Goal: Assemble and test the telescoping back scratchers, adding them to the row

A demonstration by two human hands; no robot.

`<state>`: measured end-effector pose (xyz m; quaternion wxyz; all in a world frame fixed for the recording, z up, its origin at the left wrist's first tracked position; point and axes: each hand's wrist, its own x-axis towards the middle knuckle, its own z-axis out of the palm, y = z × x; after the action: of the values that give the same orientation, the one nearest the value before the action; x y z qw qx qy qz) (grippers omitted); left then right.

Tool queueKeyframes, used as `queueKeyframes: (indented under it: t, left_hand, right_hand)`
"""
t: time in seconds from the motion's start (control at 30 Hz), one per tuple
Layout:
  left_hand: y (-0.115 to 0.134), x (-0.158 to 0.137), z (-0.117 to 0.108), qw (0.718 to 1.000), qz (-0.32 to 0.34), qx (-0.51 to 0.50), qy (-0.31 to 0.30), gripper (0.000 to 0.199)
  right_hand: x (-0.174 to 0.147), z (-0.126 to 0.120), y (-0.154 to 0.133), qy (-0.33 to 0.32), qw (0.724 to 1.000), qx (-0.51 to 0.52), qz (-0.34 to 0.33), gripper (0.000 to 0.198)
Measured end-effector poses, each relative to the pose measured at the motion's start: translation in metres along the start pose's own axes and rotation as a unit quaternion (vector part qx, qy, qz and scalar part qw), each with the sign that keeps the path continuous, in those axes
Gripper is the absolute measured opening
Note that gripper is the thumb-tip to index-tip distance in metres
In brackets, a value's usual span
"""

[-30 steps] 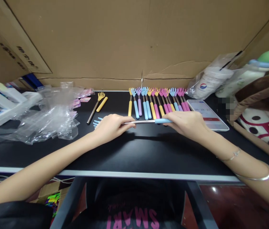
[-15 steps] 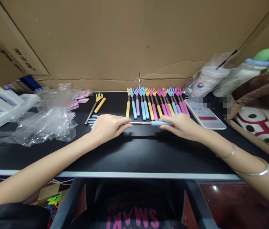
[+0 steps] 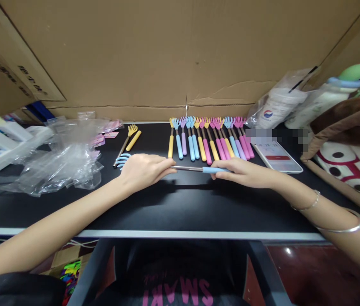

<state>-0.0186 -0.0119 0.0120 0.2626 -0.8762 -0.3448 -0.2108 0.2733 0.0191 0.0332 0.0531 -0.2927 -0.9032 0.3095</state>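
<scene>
Both hands hold a blue back scratcher (image 3: 188, 168) sideways above the black desk. My left hand (image 3: 143, 172) is closed around its claw end, and the blue prongs stick out past the palm on the left. My right hand (image 3: 240, 172) grips the blue handle at the other end. Between the hands a stretch of bare metal rod shows. Behind them lies a row of back scratchers (image 3: 203, 140) in yellow, blue, purple and pink, claws toward the cardboard. To the left is a metal rod with a yellow claw (image 3: 131, 129), and a separate yellow handle (image 3: 134, 140) lies beside it.
Clear plastic bags (image 3: 68, 157) are heaped at the left, near a white basket (image 3: 10, 148). At the right are a phone (image 3: 278, 157), a bagged cup (image 3: 280, 106) and a brown-and-white bag (image 3: 342, 157). A cardboard wall (image 3: 154, 55) closes off the back of the desk.
The back scratcher has dropped slightly and its handle end now tilts a little lower. My right hand has shifted slightly downward, its fingers lying differently on the handle. My left hand has barely moved.
</scene>
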Motion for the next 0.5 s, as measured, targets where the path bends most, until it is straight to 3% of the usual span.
queueKeyframes:
  t: [0.23,0.5]
  left_hand:
    - [0.001,-0.001,0.004,0.999,-0.032,-0.015,-0.03,0.037]
    - [0.004,0.003,0.004,0.974,-0.131,-0.094,-0.161,0.04]
  right_hand:
    - [0.0,0.005,0.003,0.1,0.981,-0.163,0.003,0.039]
    - [-0.003,0.011,0.0,0.215,0.894,-0.393,-0.012,0.042]
